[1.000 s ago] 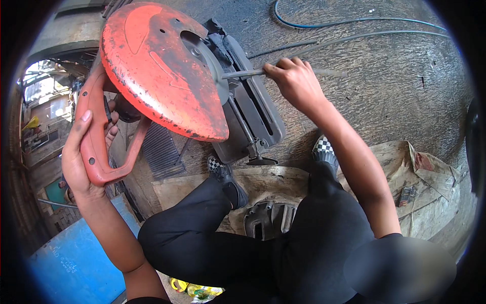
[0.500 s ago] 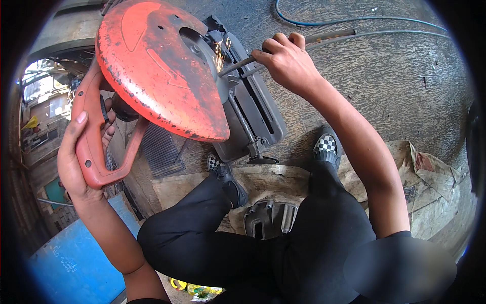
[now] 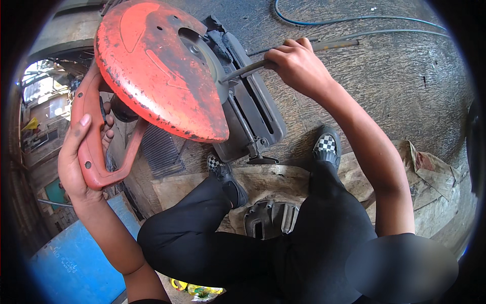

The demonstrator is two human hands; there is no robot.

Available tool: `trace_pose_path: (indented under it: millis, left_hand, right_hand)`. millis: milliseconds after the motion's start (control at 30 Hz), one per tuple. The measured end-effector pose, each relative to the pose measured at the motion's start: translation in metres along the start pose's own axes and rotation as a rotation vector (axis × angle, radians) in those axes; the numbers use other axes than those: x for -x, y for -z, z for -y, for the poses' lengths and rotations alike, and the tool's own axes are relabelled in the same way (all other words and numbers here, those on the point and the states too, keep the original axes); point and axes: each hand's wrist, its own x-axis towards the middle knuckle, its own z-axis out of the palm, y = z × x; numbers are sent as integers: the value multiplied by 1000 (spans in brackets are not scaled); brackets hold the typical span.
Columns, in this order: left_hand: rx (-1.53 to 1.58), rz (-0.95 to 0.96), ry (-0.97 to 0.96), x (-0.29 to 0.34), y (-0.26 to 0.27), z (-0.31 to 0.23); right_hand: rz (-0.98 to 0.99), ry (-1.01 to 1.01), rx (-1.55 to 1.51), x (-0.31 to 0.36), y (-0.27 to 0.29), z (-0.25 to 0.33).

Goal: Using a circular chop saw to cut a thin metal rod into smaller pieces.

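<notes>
A cut-off saw with a worn red guard (image 3: 162, 76) stands in front of me at the left. My left hand (image 3: 76, 162) is wrapped around its red loop handle (image 3: 90, 134), with the fingertips by the dark trigger. Farther right, my right hand (image 3: 302, 69) grips a thin metal rod (image 3: 248, 70). One end of the rod is beside the grey cutting disc (image 3: 217, 76), above the clamp; whether they touch I cannot tell. The other end sticks out past my knuckles. Below lies the saw's dark base (image 3: 271, 119) with a threaded clamp screw (image 3: 242, 117).
Blue and grey hoses (image 3: 349, 21) run over the rough floor at the far right. A dirty cloth sheet (image 3: 430, 180) lies around my checkered shoes (image 3: 325, 144). A dark metal part (image 3: 272, 218) sits between my legs, and a blue panel (image 3: 86, 253) is at lower left.
Sparks at the disc have vanished. My right hand has shifted slightly right and nearer me, along with the rod. My left hand has stayed on the handle.
</notes>
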Motion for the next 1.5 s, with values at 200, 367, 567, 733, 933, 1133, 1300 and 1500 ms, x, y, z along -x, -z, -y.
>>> trace_pose_path:
  millis: [200, 367, 567, 733, 933, 1133, 1300, 1500]
  left_hand:
    - [56, -18, 15, 1, -2, 1]
    - [77, -71, -10, 5, -10, -1]
    - [82, -47, -3, 5, -11, -2]
    - [78, -44, -13, 5, -11, -2]
    - [89, -43, 3, 5, -10, -3]
    - [126, 10, -28, 4, -10, 1]
    - [86, 12, -31, 3, -9, 1]
    - [86, 20, -16, 4, -9, 1]
  right_hand:
    - [13, -41, 23, -2, -7, -4]
    - [23, -1, 57, -7, -14, -2]
    - [3, 137, 134, -13, -5, -4]
    - [47, 148, 186, -20, -4, -2]
    - [116, 20, -279, 5, 6, -6]
    - [322, -652, -840, 61, -1, 16]
    - [143, -730, -1195, 78, -19, 27]
    - [-580, -1166, -1752, 76, -18, 9]
